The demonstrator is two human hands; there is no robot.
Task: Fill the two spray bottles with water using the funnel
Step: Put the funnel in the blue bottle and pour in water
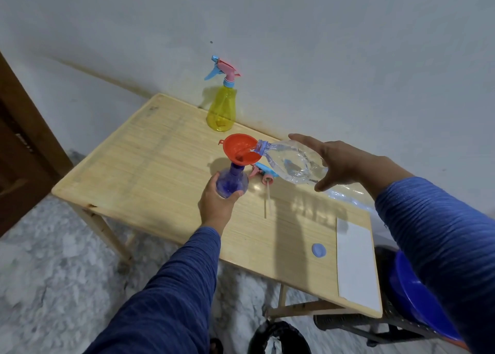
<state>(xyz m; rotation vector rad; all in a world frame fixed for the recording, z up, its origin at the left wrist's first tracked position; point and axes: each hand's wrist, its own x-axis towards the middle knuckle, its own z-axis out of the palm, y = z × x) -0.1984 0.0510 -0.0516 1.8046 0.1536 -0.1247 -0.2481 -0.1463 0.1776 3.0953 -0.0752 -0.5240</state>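
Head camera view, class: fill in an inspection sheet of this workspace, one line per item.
Surface: wooden table, set against a pale wall.
Job's things: orange funnel seated in the neck of the purple spray bottle; clear water bottle tipped, pouring into the funnel; yellow spray bottle upright at the far edge, sprayer head on; a detached sprayer head with its tube lying on the table.
Clutter: blue cap; white sheet.
Hands: left hand grips the purple spray bottle; right hand holds the water bottle.
Cables: nothing seen.
Surroundings: brown door at left; blue basin at right; mottled floor.
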